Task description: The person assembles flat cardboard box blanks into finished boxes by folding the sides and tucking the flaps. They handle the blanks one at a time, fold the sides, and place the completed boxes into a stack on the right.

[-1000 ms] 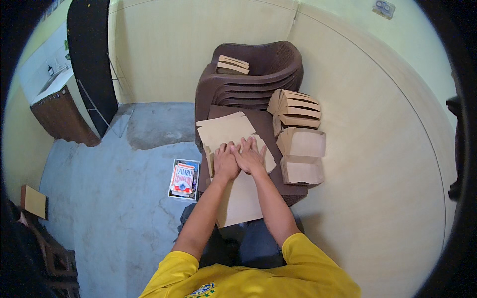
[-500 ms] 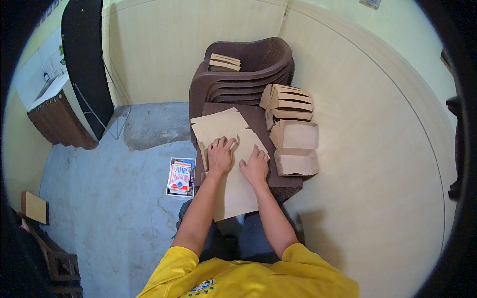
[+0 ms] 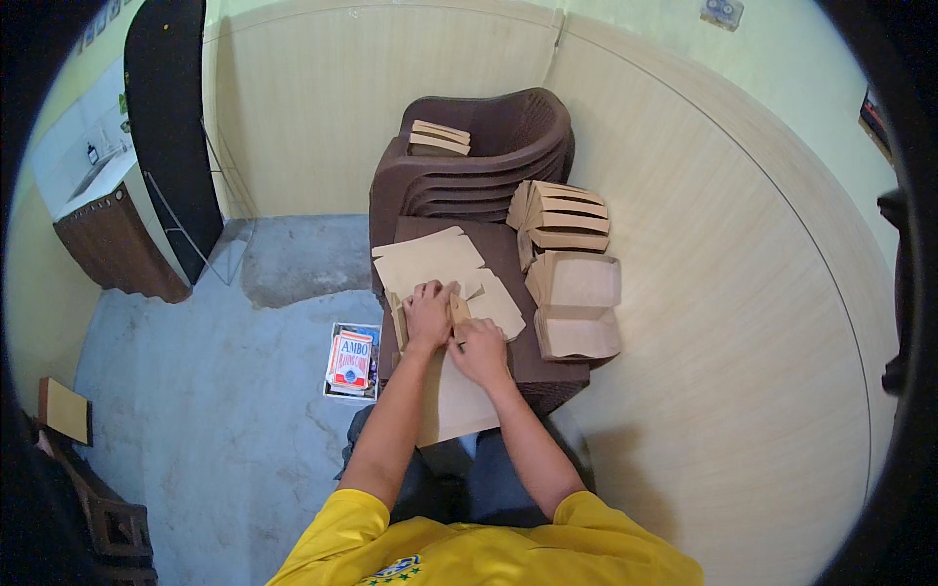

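A flat brown cardboard box blank (image 3: pixel 430 256) lies on a dark brown table (image 3: pixel 532 366), with some of its flaps folded up. My left hand (image 3: pixel 427 314) grips a raised part of the cardboard near the middle, its fingers bent. Close beside it, my right hand (image 3: pixel 480 351) is closed on a small upright flap (image 3: pixel 459 311). The fingertips of both hands are partly hidden. A long end of the cardboard (image 3: pixel 455 403) reaches over the near edge toward my legs.
Stacked brown plastic chairs (image 3: pixel 479 166) stand behind the table, with folded cardboard pieces (image 3: pixel 440 138) on the seat. At the right are a bundle of folded boxes (image 3: pixel 567 217) and an opened box (image 3: pixel 578 332). A small filled carton (image 3: pixel 351 361) sits on the floor at the left.
My right hand has moved left and nearer to me, from lying flat on the cardboard to gripping a flap that now stands up. The left hand has barely shifted.
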{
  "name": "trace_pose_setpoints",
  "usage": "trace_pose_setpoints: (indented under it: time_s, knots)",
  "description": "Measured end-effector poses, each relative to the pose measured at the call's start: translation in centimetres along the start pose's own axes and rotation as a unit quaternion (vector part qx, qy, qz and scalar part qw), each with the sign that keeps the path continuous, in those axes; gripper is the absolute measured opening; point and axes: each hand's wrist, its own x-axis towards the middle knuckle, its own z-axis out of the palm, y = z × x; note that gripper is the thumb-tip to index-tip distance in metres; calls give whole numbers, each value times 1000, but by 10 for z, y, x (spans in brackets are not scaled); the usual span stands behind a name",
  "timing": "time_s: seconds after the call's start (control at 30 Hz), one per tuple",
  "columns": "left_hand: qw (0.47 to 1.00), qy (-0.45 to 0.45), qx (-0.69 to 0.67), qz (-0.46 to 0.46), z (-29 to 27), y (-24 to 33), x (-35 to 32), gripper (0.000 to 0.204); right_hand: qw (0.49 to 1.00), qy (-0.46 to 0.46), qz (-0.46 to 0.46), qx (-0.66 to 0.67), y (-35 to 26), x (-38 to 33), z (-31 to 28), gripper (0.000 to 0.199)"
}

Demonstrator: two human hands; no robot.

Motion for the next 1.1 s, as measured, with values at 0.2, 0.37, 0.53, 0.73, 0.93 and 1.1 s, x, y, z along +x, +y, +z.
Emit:
trace_pose_setpoints:
  time_s: [0.2, 0.37, 0.53, 0.73, 0.93, 1.1]
  knots:
    - [992, 19, -99, 71, -6, -13, -7, 33, 995, -88, 9, 45, -3, -20, -10, 76]
    - [998, -16, 18, 63, 0, -10, -19, 32, 995, -100, 16, 10, 4, -38, -23, 94]
    - [997, -52, -4, 62, 5, -20, -16, 35, 979, -192, 31, -63, -5, 1, -22, 105]
    - [998, -38, -33, 48, 6, -19, -18, 34, 960, -273, 54, -43, 6, 32, -36, 111]
    - [998, -21, -13, 62, 9, -16, -19, 33, 964, -250, 91, -31, -10, -25, -31, 102]
    - [997, -49, -15, 49, 7, -16, -20, 36, 971, -213, 111, 19, -12, 27, -19, 107]
